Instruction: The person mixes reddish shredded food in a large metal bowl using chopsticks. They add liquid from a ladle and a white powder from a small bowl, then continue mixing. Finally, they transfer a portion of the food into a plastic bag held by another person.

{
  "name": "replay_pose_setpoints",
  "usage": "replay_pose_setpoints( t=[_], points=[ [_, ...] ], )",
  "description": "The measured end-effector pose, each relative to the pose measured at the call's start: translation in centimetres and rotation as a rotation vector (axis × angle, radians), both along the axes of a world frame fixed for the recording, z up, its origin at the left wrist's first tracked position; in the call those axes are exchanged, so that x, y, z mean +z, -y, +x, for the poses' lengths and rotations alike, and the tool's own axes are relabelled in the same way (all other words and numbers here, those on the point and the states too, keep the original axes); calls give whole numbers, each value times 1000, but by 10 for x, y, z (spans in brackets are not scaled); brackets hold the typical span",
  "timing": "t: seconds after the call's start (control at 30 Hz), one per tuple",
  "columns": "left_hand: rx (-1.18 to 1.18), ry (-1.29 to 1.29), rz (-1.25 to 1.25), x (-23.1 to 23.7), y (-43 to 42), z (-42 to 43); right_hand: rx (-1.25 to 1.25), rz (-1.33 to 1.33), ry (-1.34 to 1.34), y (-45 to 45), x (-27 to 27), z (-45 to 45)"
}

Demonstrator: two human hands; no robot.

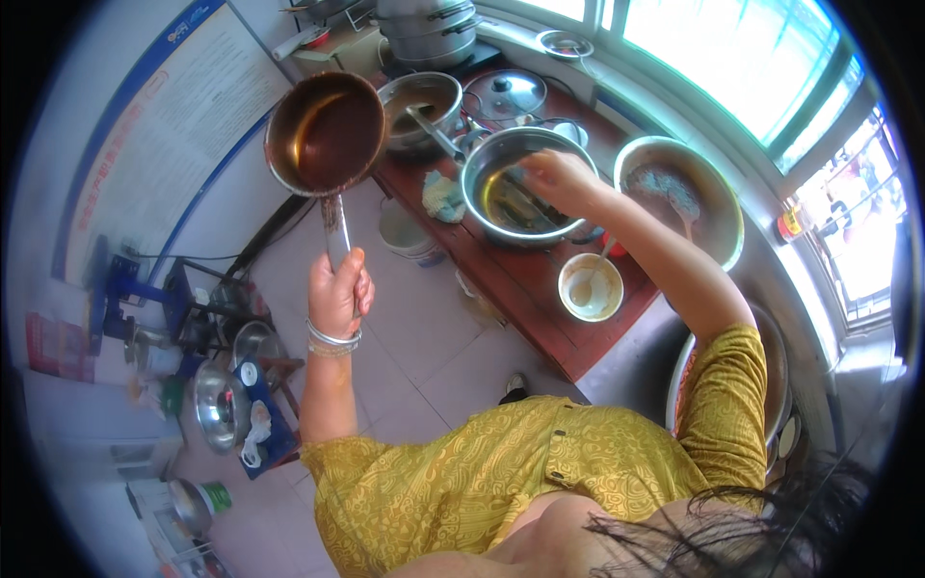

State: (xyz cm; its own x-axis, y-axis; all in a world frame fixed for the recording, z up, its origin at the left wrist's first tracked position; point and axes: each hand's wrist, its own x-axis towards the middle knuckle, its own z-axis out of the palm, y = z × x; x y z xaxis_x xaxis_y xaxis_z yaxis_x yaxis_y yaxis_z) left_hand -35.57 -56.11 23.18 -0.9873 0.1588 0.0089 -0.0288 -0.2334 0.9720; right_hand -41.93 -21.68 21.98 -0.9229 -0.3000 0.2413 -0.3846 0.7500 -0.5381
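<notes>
My left hand [341, 292] is closed round the metal handle of a brown-stained saucepan [280, 159], held up at the left with its glossy reddish-brown inside showing. My right hand [558, 180] reaches over the two-handled steel pot [468, 209], its fingers bent down inside the rim; whether they hold anything is unclear. Dark, shiny shapes lie in the pot, too indistinct to name. A crumpled cloth [443, 196] lies beside this pot on the red table [498, 264]. Nearer me stands a light bowl [590, 287] with a spoon in it.
Behind are another metal pot [419, 79], a glass lid [509, 94] and a stacked steamer [426, 32]. A large basin [733, 217] with a ladle stands by the window at the right. Below the table's left edge is a bucket [408, 231]. Metal bowls [217, 408] stand at the left.
</notes>
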Motion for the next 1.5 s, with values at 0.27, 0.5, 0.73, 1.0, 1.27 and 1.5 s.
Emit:
replay_pose_setpoints(
  t=[0.27,0.5,0.73,1.0,1.27,1.5],
  points=[
    [165,110,-66,-28,46,11,-82,218,33,100,-21,-137],
    [226,49,-383,-48,51,2,-90,411,244,127,-50,-181],
    [268,54,-407,-59,53,-16,-271,319,55,116,-64,-186],
    [179,164,-144,-60,51,-22,-226,-31,192,101,-41,-184],
    [198,140,-13,-58,44,-15,-218,-97,97,85,-48,-186],
    [170,158,-25,-59,46,-10,-192,-133,100,73,-45,-175]
  ],
)
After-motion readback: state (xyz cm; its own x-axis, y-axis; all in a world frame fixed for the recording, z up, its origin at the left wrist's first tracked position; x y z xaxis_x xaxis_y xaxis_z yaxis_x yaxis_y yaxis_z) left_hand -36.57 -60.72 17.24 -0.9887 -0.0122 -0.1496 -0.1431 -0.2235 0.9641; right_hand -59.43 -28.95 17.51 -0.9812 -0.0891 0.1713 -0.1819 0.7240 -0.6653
